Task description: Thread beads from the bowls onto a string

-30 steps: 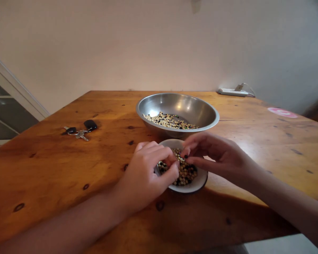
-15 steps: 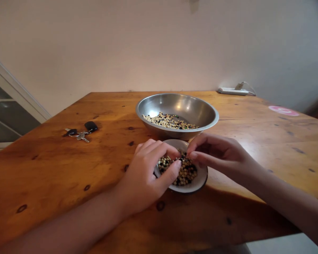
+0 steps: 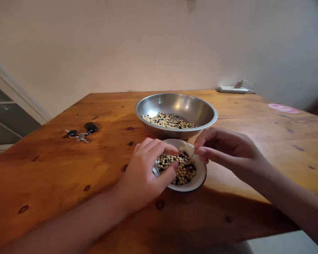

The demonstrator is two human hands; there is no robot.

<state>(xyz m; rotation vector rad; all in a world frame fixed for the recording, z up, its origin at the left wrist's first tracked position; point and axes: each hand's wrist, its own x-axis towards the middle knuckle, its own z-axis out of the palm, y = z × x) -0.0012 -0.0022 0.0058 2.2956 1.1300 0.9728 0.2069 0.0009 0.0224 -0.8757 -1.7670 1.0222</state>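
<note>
Left hand [image 3: 144, 173] curls into mixed beans [image 3: 181, 169] heaped in a small white bowl [image 3: 200, 180] on the bench [image 3: 42, 169], right hand [image 3: 228, 150] pinched shut over them, holding nothing discernible, a thinner layer left in a steel bowl [image 3: 180, 106] beyond.

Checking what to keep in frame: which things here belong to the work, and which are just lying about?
Work: left hand, right hand, white bowl of mixed grains, steel bowl.
Lying about: keys, power strip, pink sticker.
</note>
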